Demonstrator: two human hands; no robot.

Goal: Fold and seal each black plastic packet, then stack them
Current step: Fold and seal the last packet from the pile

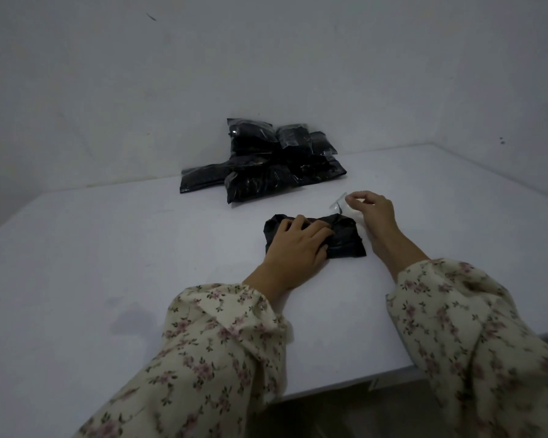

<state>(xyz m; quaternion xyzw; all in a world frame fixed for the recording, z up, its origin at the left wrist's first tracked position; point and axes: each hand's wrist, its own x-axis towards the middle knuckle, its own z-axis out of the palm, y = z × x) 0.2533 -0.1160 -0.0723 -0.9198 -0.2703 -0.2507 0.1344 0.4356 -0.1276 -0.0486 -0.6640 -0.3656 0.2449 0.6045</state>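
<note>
Left hand [298, 245] flat, pinning folded packet [345, 245]; right hand [374, 213] pinches clear strip [337, 205] just beyond; keep fold pressed, lay strip across seam

A smooth white rectangular counter [76, 263] fills a corner where two plain pale grey walls [108, 74] meet, dimly lit.

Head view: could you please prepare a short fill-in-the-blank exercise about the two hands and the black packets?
1. The left hand lies flat on the folded black plastic packet, which rests on the white ____.
2. The grip of the right hand is on a small clear strip, not on the black ____.
3. The pile of other black plastic packets sits against the grey ____.

Missing words: table; packet; wall.
</note>
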